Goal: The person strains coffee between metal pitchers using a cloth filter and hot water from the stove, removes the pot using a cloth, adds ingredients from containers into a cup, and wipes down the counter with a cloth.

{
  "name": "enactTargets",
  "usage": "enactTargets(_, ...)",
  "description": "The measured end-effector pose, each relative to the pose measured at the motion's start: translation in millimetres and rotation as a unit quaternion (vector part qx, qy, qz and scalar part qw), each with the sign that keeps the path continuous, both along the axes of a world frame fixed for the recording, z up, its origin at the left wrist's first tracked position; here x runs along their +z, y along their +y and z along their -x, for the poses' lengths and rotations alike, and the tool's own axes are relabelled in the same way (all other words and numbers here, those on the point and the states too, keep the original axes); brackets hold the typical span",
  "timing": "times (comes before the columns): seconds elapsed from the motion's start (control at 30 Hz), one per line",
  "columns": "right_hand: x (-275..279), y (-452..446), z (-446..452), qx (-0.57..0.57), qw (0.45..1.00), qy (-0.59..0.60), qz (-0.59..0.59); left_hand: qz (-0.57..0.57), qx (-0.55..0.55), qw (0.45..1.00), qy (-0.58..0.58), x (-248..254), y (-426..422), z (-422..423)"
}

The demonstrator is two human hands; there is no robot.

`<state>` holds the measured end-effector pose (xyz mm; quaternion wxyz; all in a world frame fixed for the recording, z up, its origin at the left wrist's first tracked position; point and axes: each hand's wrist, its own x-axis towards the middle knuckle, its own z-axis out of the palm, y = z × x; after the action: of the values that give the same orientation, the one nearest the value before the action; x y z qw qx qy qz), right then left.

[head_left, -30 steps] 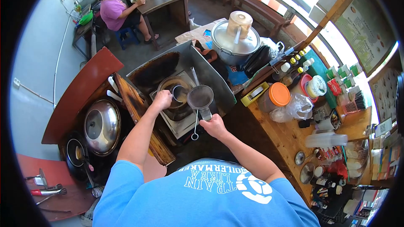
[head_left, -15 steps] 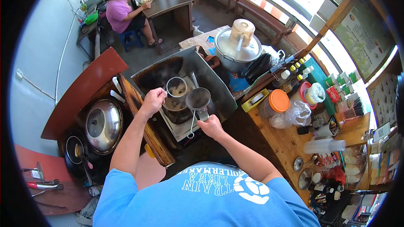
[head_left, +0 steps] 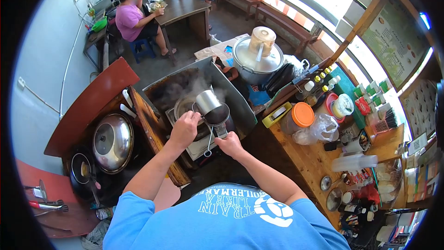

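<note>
My left hand is closed on the handle of a metal cup, which is tilted to the right over a round dark-meshed strainer. My right hand grips the strainer by its handle. A thin metal rod with a ring end hangs beside the strainer. Behind the cup and lower left of it is a round pot on the stove, partly hidden by my left hand. Steam rises around the pot and cup. Whatever is inside the cup is out of sight.
Metal shields and a charred wooden board flank the stove. A large lidded pot stands beyond. The wooden counter at right holds an orange-lidded jar. A domed lid lies left. A seated person is at a table.
My left hand has lifted the cup out of the pot, moved it right and tipped it over the strainer. Steam has thickened. My right hand keeps the strainer at nearly the same place.
</note>
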<state>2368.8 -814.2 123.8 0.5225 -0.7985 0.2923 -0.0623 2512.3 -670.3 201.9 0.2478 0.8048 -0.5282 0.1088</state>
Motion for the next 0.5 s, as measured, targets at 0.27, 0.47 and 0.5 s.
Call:
enactTargets(0.27,8.4,-2.6,7.0,-0.004,0.998,0.026,-0.05,-0.035,-0.042,0.991,-0.121,-0.3,2.3,6.4)
enactTargets(0.47,-4.4,-6.3,6.9,-0.014,0.998,-0.006,-0.065,0.02,-0.05,0.998,0.023,3.0,-0.9,2.6)
enactTargets(0.5,-5.5,-7.1,7.0,-0.007,0.998,-0.007,-0.066,0.085,-0.034,0.991,0.095,2.9,-2.5,-0.9)
